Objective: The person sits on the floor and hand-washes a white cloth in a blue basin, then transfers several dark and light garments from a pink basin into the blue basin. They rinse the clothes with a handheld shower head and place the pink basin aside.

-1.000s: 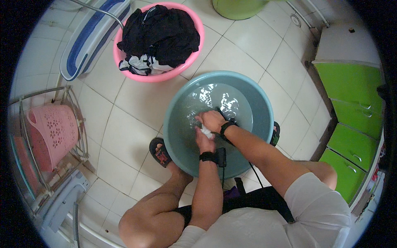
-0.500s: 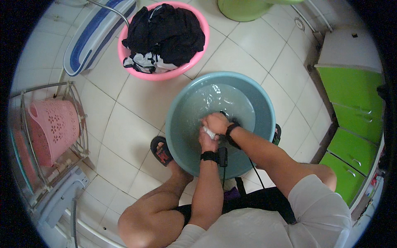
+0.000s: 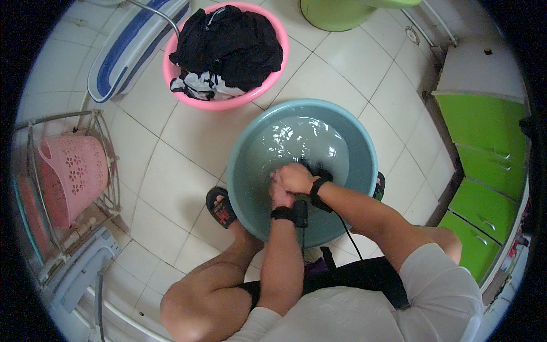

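Note:
Both my hands are together over the blue-green basin [image 3: 364, 188], just above or at the surface of the cloudy water [image 3: 319, 134]. My right hand [image 3: 294, 178] is closed and presses over the fingers of my left hand [image 3: 280, 195], which is also closed. A small white piece, seemingly cloth, showed between them a moment ago; my hands now cover it. Each wrist wears a black strap with a dark box, and a black cable [image 3: 352, 236] hangs from the right one. Something dark shows in the water beyond my right wrist, too blurred to name.
A pink basin [image 3: 268, 94] heaped with black and white clothes [image 3: 239, 48] stands beyond on the tiled floor. At left are a blue-and-white folded tub [image 3: 105, 74] and a rack with a pink basket [image 3: 80, 174]. Green cabinets [image 3: 484, 165] line the right; a green bucket [image 3: 327, 14] is behind.
My hands have shifted slightly left and nearer to me, still pressed together. The white piece between them has gone out of sight. Ripples in the water have changed.

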Available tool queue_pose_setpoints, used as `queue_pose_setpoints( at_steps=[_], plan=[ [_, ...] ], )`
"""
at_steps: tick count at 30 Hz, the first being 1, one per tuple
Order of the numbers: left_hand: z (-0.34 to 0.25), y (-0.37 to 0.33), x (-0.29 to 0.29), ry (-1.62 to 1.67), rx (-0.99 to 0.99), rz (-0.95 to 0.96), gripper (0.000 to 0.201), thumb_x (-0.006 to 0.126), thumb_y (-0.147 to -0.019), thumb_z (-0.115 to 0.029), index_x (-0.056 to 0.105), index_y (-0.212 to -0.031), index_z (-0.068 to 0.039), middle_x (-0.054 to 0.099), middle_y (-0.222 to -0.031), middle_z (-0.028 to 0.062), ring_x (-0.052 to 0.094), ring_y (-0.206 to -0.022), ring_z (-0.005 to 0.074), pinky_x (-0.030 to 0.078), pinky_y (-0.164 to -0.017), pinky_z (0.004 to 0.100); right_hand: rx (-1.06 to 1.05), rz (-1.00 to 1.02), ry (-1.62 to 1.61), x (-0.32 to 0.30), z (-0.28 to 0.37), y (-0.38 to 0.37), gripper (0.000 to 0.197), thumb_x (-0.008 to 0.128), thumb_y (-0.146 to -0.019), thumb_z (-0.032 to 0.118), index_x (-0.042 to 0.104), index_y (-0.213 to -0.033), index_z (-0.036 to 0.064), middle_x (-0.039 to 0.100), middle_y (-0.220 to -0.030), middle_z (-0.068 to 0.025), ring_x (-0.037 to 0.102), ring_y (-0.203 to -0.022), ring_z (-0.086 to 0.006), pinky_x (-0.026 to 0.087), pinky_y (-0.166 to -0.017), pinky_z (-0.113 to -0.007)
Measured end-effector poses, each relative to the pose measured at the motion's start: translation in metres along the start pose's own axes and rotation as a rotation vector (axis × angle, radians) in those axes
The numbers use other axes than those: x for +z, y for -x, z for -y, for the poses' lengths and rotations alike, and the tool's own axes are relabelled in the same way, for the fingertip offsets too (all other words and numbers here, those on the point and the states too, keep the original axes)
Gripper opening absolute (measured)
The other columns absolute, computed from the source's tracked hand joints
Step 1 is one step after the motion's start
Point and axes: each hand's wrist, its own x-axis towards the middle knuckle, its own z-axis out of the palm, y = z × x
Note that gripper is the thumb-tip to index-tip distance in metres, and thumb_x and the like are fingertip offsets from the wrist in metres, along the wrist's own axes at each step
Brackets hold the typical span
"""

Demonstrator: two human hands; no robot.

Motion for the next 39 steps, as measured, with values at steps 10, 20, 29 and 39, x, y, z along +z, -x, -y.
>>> queue_pose_setpoints(
  at_steps=[10,20,29,39],
  plan=[
    [0.0,-0.012,-0.005,0.116,-0.064,0.05,0.048,0.037,-0.104,-0.051,0.055,-0.126,-0.012,0.06,-0.123,0.0064,0.057,-0.114,0.0243,0.048,-0.095,0.0416,0.233,-0.202,-0.081,0.019,-0.031,-0.018,0.04,0.045,-0.101,0.038,0.056,-0.107,0.0003,0.066,-0.094,-0.0279,0.063,-0.092,-0.0458,0.05,-0.085,-0.053],
    [0.003,0.005,0.014,-0.322,0.047,-0.108,0.044,0.045,-0.103,-0.047,0.061,-0.114,-0.008,0.067,-0.109,0.0056,0.066,-0.096,0.0246,0.055,-0.082,0.0379,0.184,-0.126,-0.004,-0.009,-0.017,-0.008,0.044,0.042,-0.101,0.036,0.072,-0.095,0.0042,0.069,-0.092,-0.0246,0.066,-0.086,-0.0438,0.051,-0.082,-0.052],
    [0.0,-0.016,0.0,0.173,-0.042,0.147,0.049,0.037,-0.105,-0.051,0.056,-0.126,-0.011,0.06,-0.125,0.005,0.058,-0.114,0.0237,0.047,-0.098,0.0423,0.244,-0.057,0.053,0.012,-0.025,-0.015,0.041,0.048,-0.1,0.036,0.049,-0.117,-0.001,0.066,-0.09,-0.0323,0.066,-0.088,-0.0458,0.052,-0.082,-0.052],
    [0.005,-0.014,0.014,-0.096,-0.008,-0.037,0.041,0.05,-0.101,-0.05,0.06,-0.117,-0.013,0.067,-0.106,0.0026,0.065,-0.089,0.018,0.053,-0.066,0.0321,0.201,-0.168,0.021,-0.011,-0.023,-0.014,0.046,0.045,-0.099,0.037,0.072,-0.083,0.0025,0.068,-0.085,-0.027,0.066,-0.08,-0.0444,0.053,-0.078,-0.053]
  ],
)
